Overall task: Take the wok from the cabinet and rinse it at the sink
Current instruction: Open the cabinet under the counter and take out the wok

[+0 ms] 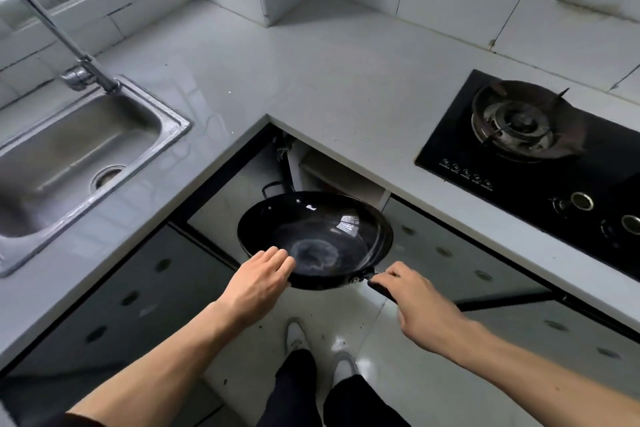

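Note:
A black wok (322,229) hangs level in front of the open corner cabinet (332,172), below the counter edge. My right hand (420,302) grips its black handle (381,289) at the near right. My left hand (258,282) rests on the wok's near left rim with its fingers straight and spread. A small loop handle sticks out at the wok's far side. The steel sink (69,163) is set into the counter at the left, dry, with the faucet (74,55) rising behind it.
A white L-shaped counter (311,80) wraps round the corner. A black gas hob (540,152) lies at the right. Dark cabinet doors (114,305) flank the opening. My feet (311,347) stand on the pale floor tiles below.

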`<state>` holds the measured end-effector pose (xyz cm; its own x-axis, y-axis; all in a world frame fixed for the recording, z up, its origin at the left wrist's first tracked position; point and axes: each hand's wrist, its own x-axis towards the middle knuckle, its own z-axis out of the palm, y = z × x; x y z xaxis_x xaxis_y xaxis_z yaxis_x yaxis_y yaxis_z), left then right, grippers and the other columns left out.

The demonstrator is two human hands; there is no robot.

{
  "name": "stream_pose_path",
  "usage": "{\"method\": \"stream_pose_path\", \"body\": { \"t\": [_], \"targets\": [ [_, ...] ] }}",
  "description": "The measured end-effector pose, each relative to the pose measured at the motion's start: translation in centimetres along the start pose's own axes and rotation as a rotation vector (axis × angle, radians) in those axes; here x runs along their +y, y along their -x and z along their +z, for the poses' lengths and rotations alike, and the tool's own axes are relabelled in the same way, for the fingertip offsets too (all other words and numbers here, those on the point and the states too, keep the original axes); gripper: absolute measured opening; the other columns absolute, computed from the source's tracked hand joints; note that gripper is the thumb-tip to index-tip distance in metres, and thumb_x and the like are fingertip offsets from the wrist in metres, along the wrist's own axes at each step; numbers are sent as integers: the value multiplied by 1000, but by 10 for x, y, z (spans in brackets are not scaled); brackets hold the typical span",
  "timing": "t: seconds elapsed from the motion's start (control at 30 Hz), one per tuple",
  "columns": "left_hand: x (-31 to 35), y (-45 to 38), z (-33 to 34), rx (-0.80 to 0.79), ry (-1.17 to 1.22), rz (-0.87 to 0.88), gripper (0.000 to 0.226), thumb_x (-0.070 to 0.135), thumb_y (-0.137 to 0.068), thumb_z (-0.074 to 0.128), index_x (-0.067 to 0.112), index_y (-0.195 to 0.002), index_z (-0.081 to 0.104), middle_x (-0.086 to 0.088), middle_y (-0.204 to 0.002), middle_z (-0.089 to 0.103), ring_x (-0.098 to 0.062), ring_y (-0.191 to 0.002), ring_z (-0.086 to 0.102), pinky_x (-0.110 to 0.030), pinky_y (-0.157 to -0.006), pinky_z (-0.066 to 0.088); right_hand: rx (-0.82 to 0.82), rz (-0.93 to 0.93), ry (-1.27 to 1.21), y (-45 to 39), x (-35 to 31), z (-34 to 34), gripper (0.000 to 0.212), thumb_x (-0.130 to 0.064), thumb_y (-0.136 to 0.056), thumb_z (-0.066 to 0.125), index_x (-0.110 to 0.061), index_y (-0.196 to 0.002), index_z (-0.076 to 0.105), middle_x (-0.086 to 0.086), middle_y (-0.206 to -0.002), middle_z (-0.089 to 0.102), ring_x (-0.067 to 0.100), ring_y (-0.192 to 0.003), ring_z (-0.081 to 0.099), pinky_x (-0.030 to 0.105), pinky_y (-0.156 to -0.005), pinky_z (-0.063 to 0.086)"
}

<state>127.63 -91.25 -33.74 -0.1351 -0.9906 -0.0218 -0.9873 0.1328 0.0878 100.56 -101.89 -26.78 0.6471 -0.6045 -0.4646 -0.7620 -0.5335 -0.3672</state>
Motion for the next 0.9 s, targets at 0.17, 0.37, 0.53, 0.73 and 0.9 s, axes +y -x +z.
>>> {"method": "stream_pose_path", "body": {
  "t": [0.17,0.37,0.53,0.73,0.9],
  "targets": [
    [28,26,-49,81,-91,-25,19,22,-81,71,13,-82,54,-2,-80,52,-24,-73,53,-35,-62,49,52,-93,13,37,-5,-26,72,15,-78,45,-33,-132,45,-4,-121,40,19,-109,43,43,-75,56],
    [33,41,-97,274,-179,19,5,14,-94,51,11,-92,55,-4,-83,52,-25,-73,49,-34,-63,44,168,-224,37,59,-15,-53,73,15,-78,48,-30,-135,41,-6,-122,37,15,-109,42,37,-77,55],
    [17,27,-136,332,-225,-10,22,6,-79,74,9,-94,58,-4,-85,55,-24,-73,52,-34,-62,47,292,-301,39,48,-25,-83,69,14,-78,50,-27,-133,43,-4,-124,39,16,-112,44,35,-84,53],
    [-18,-19,-163,375,-266,-29,9,6,-85,67,9,-86,59,-4,-81,53,-25,-71,50,-37,-62,45,416,-307,65,9,-33,-121,62,11,-78,49,-22,-130,49,0,-122,40,19,-112,42,36,-88,51],
    [-56,-67,-165,400,-223,-10,11,4,-83,67,9,-83,57,-5,-80,53,-26,-71,50,-38,-61,46,445,-248,88,-35,-35,-145,62,11,-79,52,-25,-130,50,0,-114,40,19,-105,40,32,-89,48]
  ]
}}
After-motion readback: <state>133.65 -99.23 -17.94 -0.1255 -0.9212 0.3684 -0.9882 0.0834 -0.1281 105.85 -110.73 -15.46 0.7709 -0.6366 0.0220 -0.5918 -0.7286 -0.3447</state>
